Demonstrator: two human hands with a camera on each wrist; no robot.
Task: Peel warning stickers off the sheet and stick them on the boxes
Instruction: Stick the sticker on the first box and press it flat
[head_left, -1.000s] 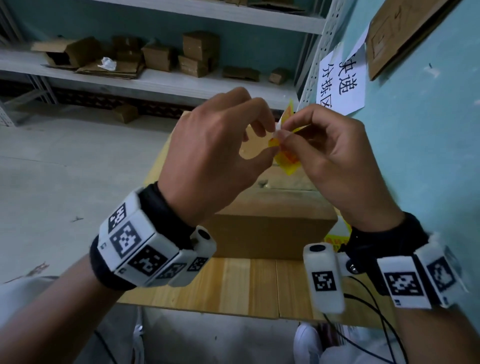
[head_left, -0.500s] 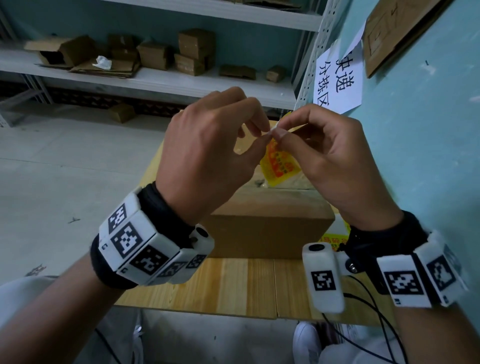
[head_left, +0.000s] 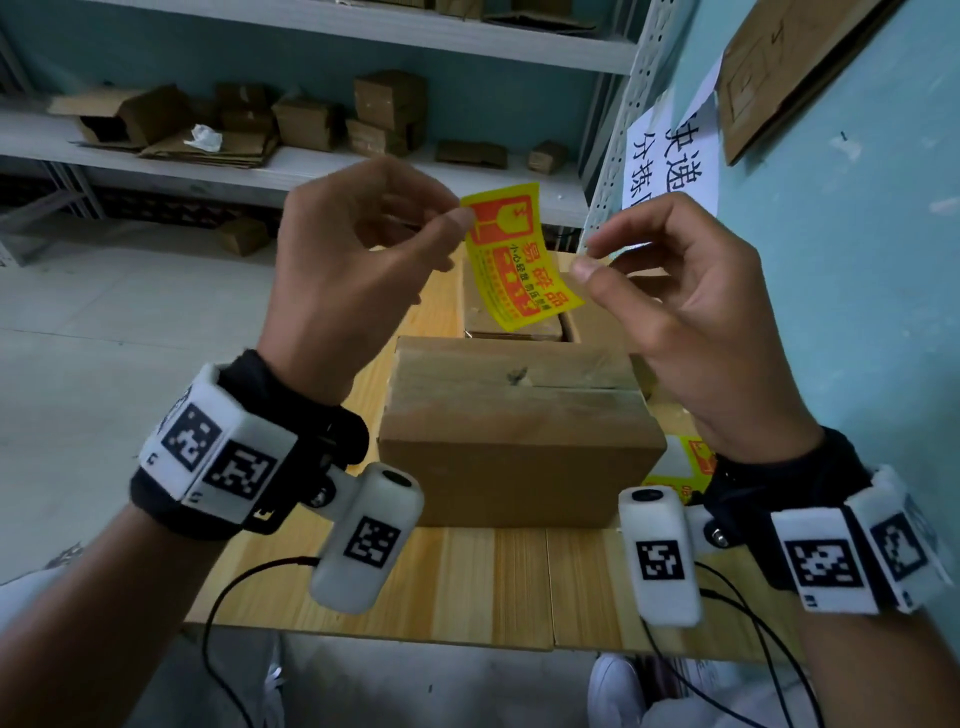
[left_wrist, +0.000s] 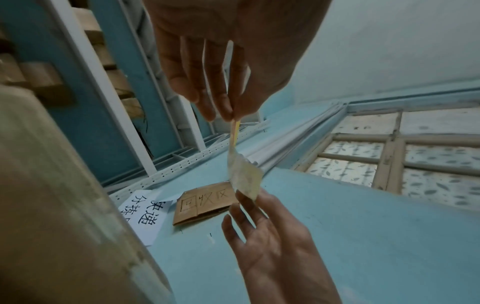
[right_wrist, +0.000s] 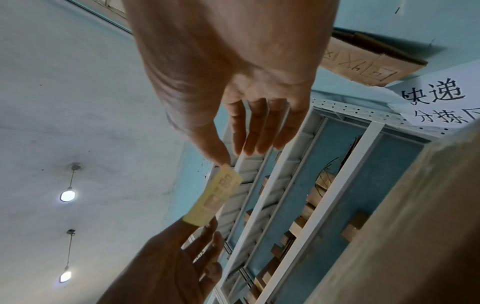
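The left hand (head_left: 343, 270) pinches the yellow warning sticker (head_left: 519, 260) by its 10 o'clock corner, thumb and forefinger clamped on it. The right hand (head_left: 691, 312) sits at the sticker's 3 o'clock edge, loose and unclosed, thumb tip touching it. The sticker hangs in the air at 12 o'clock of the nearest cardboard box (head_left: 519, 426). The sticker sheet (head_left: 675, 467) lies at the box's 3 o'clock.

Sticker sheet (head_left: 678, 467) (half behind box (head_left: 519, 441))

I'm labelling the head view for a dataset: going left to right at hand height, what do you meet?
left hand → warning sticker → right hand
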